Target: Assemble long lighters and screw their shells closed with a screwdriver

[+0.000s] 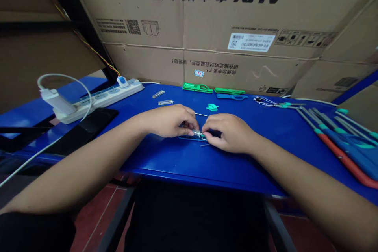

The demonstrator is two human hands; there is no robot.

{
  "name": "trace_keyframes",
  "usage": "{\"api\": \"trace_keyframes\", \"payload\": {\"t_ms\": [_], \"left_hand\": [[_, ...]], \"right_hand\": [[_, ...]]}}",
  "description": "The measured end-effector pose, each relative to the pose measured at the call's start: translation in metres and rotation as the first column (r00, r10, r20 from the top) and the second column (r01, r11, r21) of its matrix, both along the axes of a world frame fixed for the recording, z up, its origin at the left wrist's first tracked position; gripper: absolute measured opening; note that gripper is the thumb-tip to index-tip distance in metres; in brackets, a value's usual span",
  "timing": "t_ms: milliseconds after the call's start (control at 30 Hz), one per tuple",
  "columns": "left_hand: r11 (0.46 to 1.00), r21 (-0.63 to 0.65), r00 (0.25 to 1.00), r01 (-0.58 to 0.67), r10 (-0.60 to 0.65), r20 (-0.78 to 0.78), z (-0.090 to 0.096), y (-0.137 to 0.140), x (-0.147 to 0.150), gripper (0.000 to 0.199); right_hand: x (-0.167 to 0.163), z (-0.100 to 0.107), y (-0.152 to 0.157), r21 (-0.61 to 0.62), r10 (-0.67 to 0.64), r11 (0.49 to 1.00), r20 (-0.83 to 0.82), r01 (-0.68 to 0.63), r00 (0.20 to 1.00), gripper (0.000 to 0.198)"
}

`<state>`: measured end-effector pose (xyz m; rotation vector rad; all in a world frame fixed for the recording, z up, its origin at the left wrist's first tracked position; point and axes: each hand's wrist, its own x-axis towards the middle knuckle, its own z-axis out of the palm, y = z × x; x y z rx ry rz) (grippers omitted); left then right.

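My left hand [177,121] pinches a small clear plastic tank [196,132] between thumb and fingertips. From the right, my right hand [226,132] has its thumb and fingers closed at the tank's end, on a small pale piece [203,136] too small to name. Directly beneath the fingers lies a blue handle shell [189,138] of a long lighter, partly covered by both hands. A thin metal rod [204,145] rests just in front of my right fingers. Behind the hands are two more clear tanks [165,102] and several small green plastic parts [212,107].
Green handle shells [197,87] and a blue shell [232,97] lie along the back edge by a cardboard box [206,19]. Wired parts [267,102] sit right of them. Long lighters [348,141] pile up at far right. A power strip [100,100] stands left, beside a black object [85,128].
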<state>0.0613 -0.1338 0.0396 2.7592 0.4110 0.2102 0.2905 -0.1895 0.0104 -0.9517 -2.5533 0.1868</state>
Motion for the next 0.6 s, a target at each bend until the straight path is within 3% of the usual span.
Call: {"api": "trace_keyframes", "payload": {"t_ms": [200, 333, 467, 600], "left_hand": [[1.0, 0.011, 1.0, -0.01, 0.01, 0.014, 0.002, -0.001, 0.0, 0.017], [1.0, 0.002, 0.999, -0.018, 0.018, 0.042, 0.002, -0.003, 0.002, 0.019], [0.997, 0.026, 0.981, -0.075, 0.069, 0.181, 0.003, -0.005, 0.006, 0.023], [0.988, 0.027, 0.955, -0.149, 0.136, 0.264, 0.007, -0.004, 0.004, 0.023]], "right_hand": [[0.0, 0.002, 0.0, -0.027, -0.028, 0.999, 0.026, 0.029, 0.999, 0.013], [0.005, 0.011, -0.001, 0.173, -0.061, 0.985, 0.184, 0.029, 0.981, 0.018], [0.019, 0.026, -0.003, 0.412, -0.102, 0.911, 0.229, -0.002, 0.968, 0.022], [0.025, 0.029, -0.002, 0.431, -0.102, 0.902, 0.199, 0.007, 0.975, 0.019]]}}
